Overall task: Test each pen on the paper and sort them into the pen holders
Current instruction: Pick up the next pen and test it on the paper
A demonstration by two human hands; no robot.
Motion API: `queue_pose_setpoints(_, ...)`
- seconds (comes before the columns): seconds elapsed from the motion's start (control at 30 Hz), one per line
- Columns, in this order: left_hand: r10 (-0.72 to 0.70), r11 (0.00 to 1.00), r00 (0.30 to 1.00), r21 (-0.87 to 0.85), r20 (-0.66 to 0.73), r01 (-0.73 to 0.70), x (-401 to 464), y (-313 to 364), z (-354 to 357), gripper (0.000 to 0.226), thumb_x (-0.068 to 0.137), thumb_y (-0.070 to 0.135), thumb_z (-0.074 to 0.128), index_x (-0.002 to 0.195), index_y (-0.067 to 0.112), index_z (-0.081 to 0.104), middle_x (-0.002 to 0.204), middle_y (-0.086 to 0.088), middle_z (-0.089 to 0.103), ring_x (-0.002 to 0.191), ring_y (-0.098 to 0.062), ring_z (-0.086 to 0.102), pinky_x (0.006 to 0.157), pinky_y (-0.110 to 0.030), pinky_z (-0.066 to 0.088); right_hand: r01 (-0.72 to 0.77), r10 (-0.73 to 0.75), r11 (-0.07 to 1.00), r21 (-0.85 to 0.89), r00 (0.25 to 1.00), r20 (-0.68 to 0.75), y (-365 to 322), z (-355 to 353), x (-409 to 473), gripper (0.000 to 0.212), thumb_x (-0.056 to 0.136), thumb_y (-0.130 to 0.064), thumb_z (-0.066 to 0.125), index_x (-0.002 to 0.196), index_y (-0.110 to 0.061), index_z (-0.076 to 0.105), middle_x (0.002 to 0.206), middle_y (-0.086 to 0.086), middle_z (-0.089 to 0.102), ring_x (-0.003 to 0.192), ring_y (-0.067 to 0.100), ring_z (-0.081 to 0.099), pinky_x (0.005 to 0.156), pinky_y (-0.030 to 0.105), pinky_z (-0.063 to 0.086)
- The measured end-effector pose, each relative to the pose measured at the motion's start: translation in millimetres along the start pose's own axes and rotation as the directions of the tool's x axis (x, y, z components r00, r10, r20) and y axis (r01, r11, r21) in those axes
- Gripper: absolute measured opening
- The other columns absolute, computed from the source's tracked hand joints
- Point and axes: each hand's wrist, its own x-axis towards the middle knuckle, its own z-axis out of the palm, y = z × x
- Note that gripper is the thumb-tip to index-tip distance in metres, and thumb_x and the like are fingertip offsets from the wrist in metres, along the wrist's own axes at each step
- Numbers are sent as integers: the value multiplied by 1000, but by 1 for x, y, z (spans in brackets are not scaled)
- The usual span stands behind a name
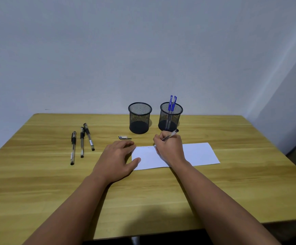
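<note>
My left hand (116, 159) lies flat, pinning the white paper sheet (196, 153) so it won't slide, while my right hand (168, 147) grips the uncapped clear-barrelled pen (171, 134), tip on its top edge.

Two bare forearms and hands

Left hand (116, 157) and right hand (170, 147) show no sleeves; apparently no rings or watch.

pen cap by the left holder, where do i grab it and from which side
Pinch the pen cap across the middle of its body, coming straight down from above. It lies flat on the table, long axis left to right, with bare wood around it. The left hand is nearest; the right hand holds a pen.
</note>
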Motion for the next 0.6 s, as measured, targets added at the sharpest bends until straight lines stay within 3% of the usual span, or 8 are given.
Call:
queue_pose_setpoints(0.07,0,1000,1000,5,3,0,0,1,0,59,87,59,56,132,22,66,137,9,60,130,-12,51,105,-41,44,-27,27,999,38,1000,6,-2,-1,0,41,90,-34,66,65,-5,53,63,25,54,68,52,60,55,41,51)
queue_pose_setpoints(0.23,0,1000,1000,10,-6,0,0,0,0,59,87,59,56,133,23,66,139,10,59,131,-12,50,106,-39,43,-53,52,997,58,998,21,-7,-2,-3,39,94,-27,66,65,-4,55,63,25,56,63,50,59,55,38,49)
queue_pose_setpoints(0.4,0,1000,1000,12,-1,0,1,0,-1,58,87,58,57,132,23,66,138,10,59,131,-12,50,107,-40,43,-162,178,961,224,983,-51,-17,-14,-2,32,100,-9,64,74,7,53,59,17,59,52,28,57,53,36,51)
queue_pose_setpoints(0.6,0,1000,1000,11,-8,0,-1,2,-4,56,87,58,57,129,23,68,136,9,61,129,-12,51,105,-40,44,-259,268,891,373,963,29,-26,-16,1,31,102,-19,73,77,-4,61,65,16,61,53,21,56,47,28,47)
